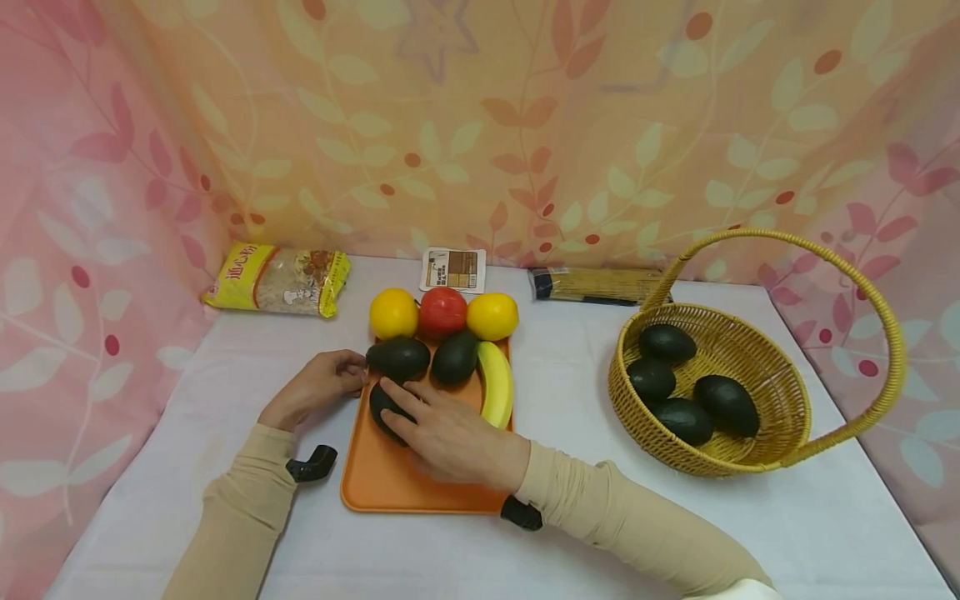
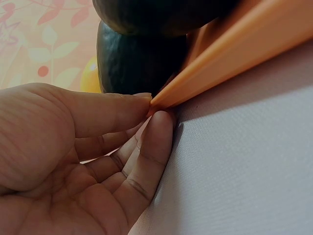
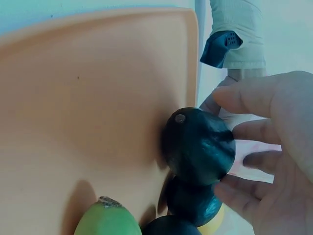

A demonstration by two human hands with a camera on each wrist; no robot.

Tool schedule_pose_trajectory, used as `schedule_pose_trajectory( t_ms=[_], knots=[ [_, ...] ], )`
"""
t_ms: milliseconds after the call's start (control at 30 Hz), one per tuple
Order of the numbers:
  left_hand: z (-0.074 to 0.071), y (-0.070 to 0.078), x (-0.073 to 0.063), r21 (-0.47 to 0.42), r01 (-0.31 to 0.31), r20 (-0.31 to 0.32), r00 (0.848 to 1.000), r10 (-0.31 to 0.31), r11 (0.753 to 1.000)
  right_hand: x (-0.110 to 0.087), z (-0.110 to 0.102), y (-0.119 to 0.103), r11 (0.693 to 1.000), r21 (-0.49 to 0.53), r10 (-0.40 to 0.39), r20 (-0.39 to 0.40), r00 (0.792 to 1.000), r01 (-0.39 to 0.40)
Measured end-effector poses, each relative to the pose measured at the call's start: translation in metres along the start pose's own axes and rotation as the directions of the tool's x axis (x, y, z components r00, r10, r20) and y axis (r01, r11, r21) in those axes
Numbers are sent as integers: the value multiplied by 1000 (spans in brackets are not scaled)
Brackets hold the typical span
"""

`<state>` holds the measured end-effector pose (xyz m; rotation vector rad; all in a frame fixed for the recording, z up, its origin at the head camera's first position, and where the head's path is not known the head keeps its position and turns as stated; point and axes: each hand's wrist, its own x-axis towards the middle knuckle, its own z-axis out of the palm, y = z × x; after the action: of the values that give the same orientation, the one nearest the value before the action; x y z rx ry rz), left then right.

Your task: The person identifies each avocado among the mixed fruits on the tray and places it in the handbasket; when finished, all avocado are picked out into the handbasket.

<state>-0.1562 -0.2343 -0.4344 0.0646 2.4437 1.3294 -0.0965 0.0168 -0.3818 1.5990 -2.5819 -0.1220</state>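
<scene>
My left hand (image 1: 318, 387) is at the left side of the orange tray (image 1: 420, 493), its thumb and a finger pinching the tray's rim in the left wrist view. My right hand (image 1: 461, 437) lies over an avocado (image 3: 200, 147) on the tray's left side, fairly straight fingers touching it. Behind that one, a second avocado (image 1: 399, 358) and a third (image 1: 454, 358) sit on the tray. A banana (image 1: 497, 387) lies along the right rim. Two yellow round fruits (image 1: 393, 313) flank a red round fruit (image 1: 442, 312) at the tray's far end.
To the right stands a wicker basket (image 1: 626, 392) with a tall arched handle, holding several avocados (image 1: 726, 405). Along the curtain lie a yellow pasta bag (image 1: 281, 279), a small white packet (image 1: 453, 270) and a long noodle-like packet (image 1: 596, 285).
</scene>
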Motion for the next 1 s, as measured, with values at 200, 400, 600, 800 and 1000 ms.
schedule_pose_trajectory(
  t_ms=[200,400,600,800,1000],
  knots=[
    [0,0,0,0,-11,5,1000,11,1000,-1,0,1,1000,14,0,31,1000,-1],
    [0,1,-1,24,-7,0,1000,7,1000,-3,-1,0,999,33,7,8,1000,-7],
    [-1,1,0,13,-11,3,1000,11,1000,-5,-1,-2,999,48,-1,29,1000,0],
    [-1,2,0,6,2,8,1000,-2,1000,-7,-3,-3,996,83,-24,-19,1000,26],
    [-1,3,-1,8,19,12,1000,-19,1000,-10,0,-3,995,94,-11,-20,1000,13]
  ],
)
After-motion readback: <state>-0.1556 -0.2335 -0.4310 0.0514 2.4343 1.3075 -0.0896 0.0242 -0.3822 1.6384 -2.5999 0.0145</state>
